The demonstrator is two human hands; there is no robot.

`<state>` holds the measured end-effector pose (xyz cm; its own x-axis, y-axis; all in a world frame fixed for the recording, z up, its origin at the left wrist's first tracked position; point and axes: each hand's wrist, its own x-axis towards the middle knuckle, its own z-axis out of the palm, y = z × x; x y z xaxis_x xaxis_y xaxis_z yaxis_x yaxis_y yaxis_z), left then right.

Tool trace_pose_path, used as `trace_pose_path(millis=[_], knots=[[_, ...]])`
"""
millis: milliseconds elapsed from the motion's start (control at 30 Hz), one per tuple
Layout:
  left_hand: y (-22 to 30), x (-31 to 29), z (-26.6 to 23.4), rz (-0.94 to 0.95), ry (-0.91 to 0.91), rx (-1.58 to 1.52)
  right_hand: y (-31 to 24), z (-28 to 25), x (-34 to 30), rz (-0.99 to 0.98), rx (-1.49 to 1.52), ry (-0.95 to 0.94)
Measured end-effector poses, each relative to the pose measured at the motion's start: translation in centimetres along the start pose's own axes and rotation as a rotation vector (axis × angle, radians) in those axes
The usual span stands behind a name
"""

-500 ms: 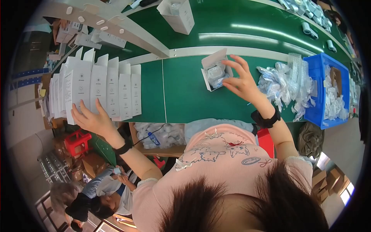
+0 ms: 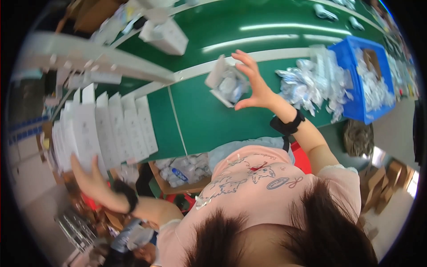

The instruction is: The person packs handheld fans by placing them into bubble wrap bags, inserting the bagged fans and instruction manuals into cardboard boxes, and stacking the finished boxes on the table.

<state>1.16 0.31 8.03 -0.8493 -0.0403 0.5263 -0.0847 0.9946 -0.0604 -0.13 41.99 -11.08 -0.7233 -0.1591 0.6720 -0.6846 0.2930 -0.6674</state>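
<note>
A small white carton (image 2: 213,74) stands with its flap up on the green table, holding something in clear plastic wrap (image 2: 230,85). Just right of it is my right hand (image 2: 258,86), thumb and fingers spread wide around the carton's right side, holding nothing. On the left, a row of upright white boxes (image 2: 113,129) stands with raised flaps. My left hand (image 2: 93,184) is at the near end of the frontmost box (image 2: 84,133), its fingers apart and somewhat blurred. Whether the fingertips touch that box is hard to tell.
Clear plastic-wrapped pieces (image 2: 307,84) lie in a heap on the right, beside a blue bin (image 2: 351,66) holding more. Another open white box (image 2: 171,38) stands farther back. A metal post (image 2: 102,58) crosses the upper left. Below the table edge is a carton of plastic bags (image 2: 187,171).
The view has shifted, moving the table's contents in the picture. My right hand has spread wider beside the carton. My left hand has slid toward the near end of the boxes.
</note>
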Motion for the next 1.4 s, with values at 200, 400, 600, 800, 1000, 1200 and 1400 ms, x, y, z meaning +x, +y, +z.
trace_pose_path(millis=[200, 400, 600, 800, 1000, 1200, 1400], knots=[[9.2, -5.0, 0.5, -0.159, -0.596, -0.816, 2.1, 1.4, -3.3, 0.444, 0.434, -0.022], [16.4, -13.5, 13.9, 0.276, -0.402, -0.295, 5.8, -1.9, 0.0, 0.756, 0.390, -0.055], [19.4, -13.3, 14.0, 0.256, -0.774, -0.251, 15.1, -6.9, 3.7, 0.527, 0.202, 0.435], [18.1, -10.2, 22.1, 0.257, -0.661, -0.484, 17.6, -10.0, 4.3, 0.521, -0.012, 0.460], [17.7, -9.5, 22.3, -0.213, -1.287, -1.311, 12.3, -18.8, -0.9, 0.859, -1.086, 0.100], [24.1, -7.1, 16.1, -0.180, -1.073, -1.592, 12.1, -25.0, -11.3, 1.427, -1.133, -0.268], [28.7, -5.8, 15.2, 0.577, -0.568, -1.231, 13.2, -22.2, -11.6, 1.361, -1.164, -0.105]])
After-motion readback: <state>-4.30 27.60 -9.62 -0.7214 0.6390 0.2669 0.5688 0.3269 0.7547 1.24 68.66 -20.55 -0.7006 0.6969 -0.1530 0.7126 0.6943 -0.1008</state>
